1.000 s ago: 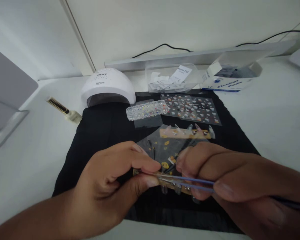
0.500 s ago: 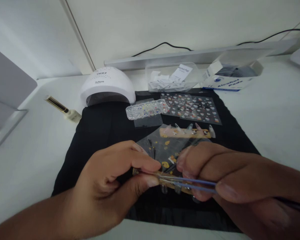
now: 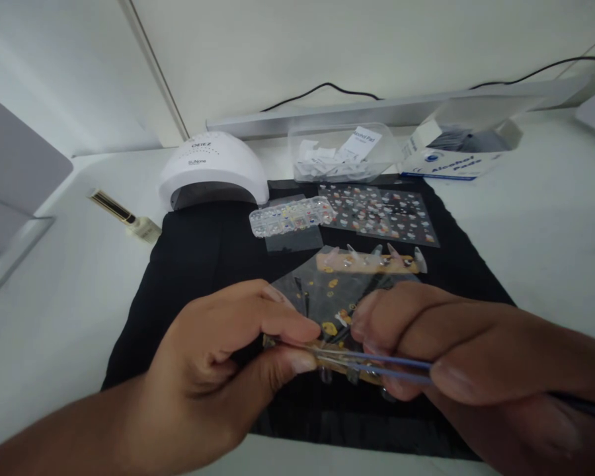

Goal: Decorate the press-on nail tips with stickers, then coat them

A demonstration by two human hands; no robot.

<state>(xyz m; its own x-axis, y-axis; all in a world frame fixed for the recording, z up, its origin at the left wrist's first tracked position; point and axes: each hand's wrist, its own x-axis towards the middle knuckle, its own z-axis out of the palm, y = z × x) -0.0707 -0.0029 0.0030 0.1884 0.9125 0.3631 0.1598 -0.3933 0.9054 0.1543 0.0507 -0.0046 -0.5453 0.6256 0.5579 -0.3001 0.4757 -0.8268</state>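
My left hand point(image 3: 213, 360) is closed, its thumb and index finger pinching one end of a wooden strip point(image 3: 335, 365) with clear false nail tips along its lower edge. My right hand point(image 3: 456, 340) grips blue-purple tweezers point(image 3: 396, 361) that point left. Their tips meet the strip close to my left thumb; whether anything tiny sits between them I cannot tell. Beyond my fingers is a clear sticker sheet point(image 3: 317, 291) with yellow and white designs, partly covered by both hands. A second wooden strip point(image 3: 347, 263) with several nail tips lies past it.
A black cloth point(image 3: 178, 284) covers the middle of the white table. Along the back stand a white nail lamp point(image 3: 213, 168), a clear box point(image 3: 302, 173) of white packets and an alcohol pad box point(image 3: 456, 164). A rhinestone case point(image 3: 292, 218), patterned sticker sheets point(image 3: 381, 215) and a polish bottle point(image 3: 143, 229) lie nearer.
Almost nothing differs. Both hands keep their hold, and the tweezers and strip have shifted only very slightly.
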